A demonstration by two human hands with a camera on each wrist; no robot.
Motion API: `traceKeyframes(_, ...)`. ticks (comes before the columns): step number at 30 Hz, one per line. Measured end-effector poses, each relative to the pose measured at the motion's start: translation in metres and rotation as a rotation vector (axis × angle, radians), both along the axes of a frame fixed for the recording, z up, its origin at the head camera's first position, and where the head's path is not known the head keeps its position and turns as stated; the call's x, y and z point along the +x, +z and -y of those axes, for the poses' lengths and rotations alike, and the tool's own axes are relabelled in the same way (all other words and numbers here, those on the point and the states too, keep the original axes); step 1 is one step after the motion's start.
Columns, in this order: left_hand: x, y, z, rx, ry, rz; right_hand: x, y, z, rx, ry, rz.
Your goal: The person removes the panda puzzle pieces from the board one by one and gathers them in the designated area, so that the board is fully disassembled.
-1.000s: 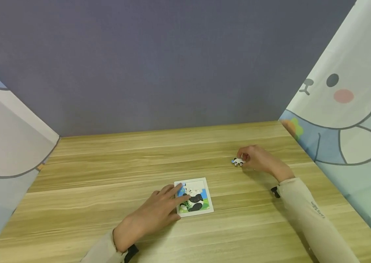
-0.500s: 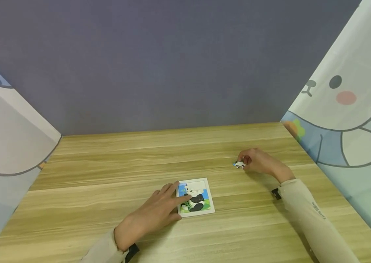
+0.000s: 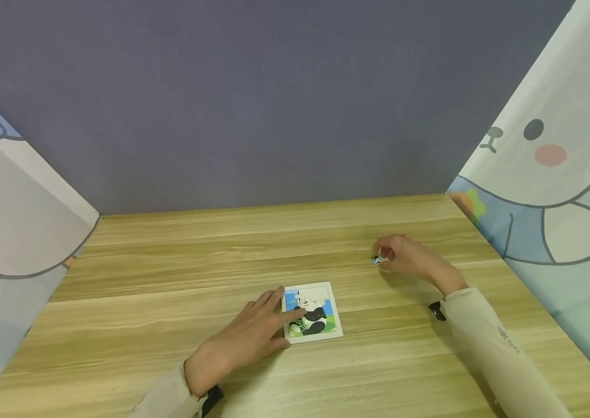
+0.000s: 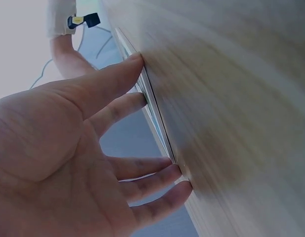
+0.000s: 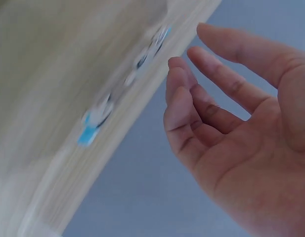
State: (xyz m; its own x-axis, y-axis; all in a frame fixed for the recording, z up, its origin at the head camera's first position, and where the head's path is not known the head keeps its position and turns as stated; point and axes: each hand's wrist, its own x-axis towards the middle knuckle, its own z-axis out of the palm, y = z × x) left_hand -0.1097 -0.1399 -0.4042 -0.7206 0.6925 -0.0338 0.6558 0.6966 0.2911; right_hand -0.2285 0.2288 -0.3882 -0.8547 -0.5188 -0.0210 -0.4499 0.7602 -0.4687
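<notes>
The wood-grain table (image 3: 195, 261) spreads under everything; if its surface is as smooth as it looks, light things could skate across it at a nudge.

The left hand (image 3: 250, 337) lies at the 8 o'clock side of the panda puzzle board (image 3: 334, 312), fingers long and spread, thumb and fingertips touching the edge, forefinger over the picture. Uneven pressure there might tip the board or pop a part of the picture loose; too little might let it turn.

The right hand (image 3: 412, 256) hovers at the 3 o'clock side of a loose panda piece (image 3: 376, 260). From the wrist, thumb and forefinger stand apart and the other fingers bend inward, with a visible gap to the piece, so it seems to grip nothing. Lowering off-centre could flick the piece towards 9 o'clock.

The board sits flat, well apart from the piece. A pale patch towards its 12 o'clock side looks like an unfilled recess, where a piece laid at the wrong angle could catch on the rim.

The piece lies on the table at about 2 o'clock from the board. Being thin, it may give fingertips little edge, so a hasty pinch could slip.
</notes>
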Motion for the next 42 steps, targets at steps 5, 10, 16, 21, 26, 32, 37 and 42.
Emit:
traceKeyframes(5,-0.001,-0.001,0.0,0.001,0.0,-0.016,0.008,0.0,0.022,-0.011,0.075,-0.052)
traceKeyframes(10,-0.001,-0.002,-0.001,-0.023,0.012,-0.005,0.016,0.002,0.046,-0.022,0.073,-0.03)
traceKeyframes(16,-0.001,-0.001,-0.004,-0.017,0.03,0.006,0.022,0.003,0.076,-0.036,0.14,-0.031)
traceKeyframes(21,-0.002,-0.002,-0.007,-0.028,0.047,0.014,0.028,0.004,0.107,-0.055,0.22,0.016)
traceKeyframes(26,-0.003,-0.002,-0.007,-0.048,0.064,0.041,0.033,0.003,0.136,-0.061,0.234,0.08)
traceKeyframes(32,-0.002,-0.003,-0.008,-0.053,0.051,0.032,0.041,-0.002,0.155,-0.056,0.202,0.194)
traceKeyframes(37,-0.002,-0.004,-0.007,-0.047,0.049,0.013,0.046,-0.005,0.161,-0.069,0.194,0.198)
traceKeyframes(42,-0.003,-0.005,-0.006,-0.031,0.042,0.021,0.047,-0.006,0.163,-0.058,0.21,0.174)
